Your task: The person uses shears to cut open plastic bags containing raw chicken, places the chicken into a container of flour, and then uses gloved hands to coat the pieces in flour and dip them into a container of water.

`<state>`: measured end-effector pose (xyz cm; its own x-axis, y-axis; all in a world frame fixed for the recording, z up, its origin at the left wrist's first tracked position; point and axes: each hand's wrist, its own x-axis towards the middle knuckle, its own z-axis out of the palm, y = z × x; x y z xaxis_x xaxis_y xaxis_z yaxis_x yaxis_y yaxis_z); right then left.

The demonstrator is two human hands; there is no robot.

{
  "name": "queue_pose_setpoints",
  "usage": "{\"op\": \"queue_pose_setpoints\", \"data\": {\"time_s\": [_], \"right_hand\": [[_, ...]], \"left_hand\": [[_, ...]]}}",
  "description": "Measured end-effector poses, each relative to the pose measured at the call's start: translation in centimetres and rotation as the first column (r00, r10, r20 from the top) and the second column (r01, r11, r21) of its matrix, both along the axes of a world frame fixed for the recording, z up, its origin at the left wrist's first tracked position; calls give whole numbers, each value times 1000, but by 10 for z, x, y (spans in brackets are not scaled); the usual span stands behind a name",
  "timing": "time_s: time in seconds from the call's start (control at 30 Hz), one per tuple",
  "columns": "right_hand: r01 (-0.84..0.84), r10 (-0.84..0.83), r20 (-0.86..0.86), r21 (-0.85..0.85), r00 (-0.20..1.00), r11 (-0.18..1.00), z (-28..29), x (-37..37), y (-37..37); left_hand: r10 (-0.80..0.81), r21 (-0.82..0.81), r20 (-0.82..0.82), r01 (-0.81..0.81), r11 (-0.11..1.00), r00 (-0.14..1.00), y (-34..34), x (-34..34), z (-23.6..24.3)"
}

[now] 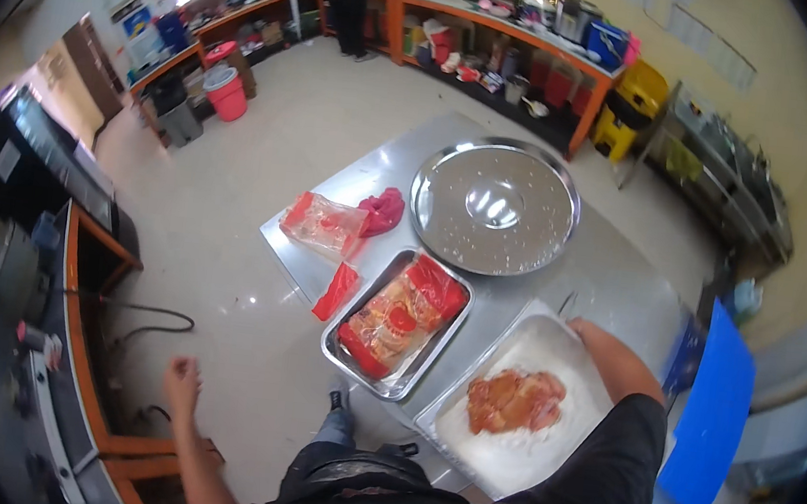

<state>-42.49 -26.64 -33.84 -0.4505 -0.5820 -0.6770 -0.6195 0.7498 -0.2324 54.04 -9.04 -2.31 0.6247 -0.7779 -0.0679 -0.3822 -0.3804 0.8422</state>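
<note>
Right hand [596,339] at tray [482,364] | meat [514,402]: raw, orange-pink, glossy | powder [590,395]: white

On the table [619,260], a package [418,303] is held in a tray [432,346] left of a pan [473,361] where meat [513,403] is laid on powder [575,413], a platter [522,245] is set behind both, and a bag [328,224] is placed left of the platter.

Meat [514,401] pink-orange — pwdr [578,423] wht, tray [476,359] silvery; pkg [403,319] red/clear; cloth [383,212] dk pink — sheet [711,412] blue.
</note>
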Motion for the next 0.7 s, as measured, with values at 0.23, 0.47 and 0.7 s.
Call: {"op": "queue_pose_setpoints", "data": {"time_s": [0.23,0.47,0.7], "right_hand": [[-415,397,-188,-71,898,907,123,113,24],[-18,11,-24,-287,1000,958,232,131,63],[-67,-68,-140,-776,988,627,346,177,45]], "left_hand": [[259,-57,466,-263,963,846,176,85,-17],[168,51,149,-177,983,974,83,13,24],[-144,-151,41,149,977,989,-55,-70,36]]}}
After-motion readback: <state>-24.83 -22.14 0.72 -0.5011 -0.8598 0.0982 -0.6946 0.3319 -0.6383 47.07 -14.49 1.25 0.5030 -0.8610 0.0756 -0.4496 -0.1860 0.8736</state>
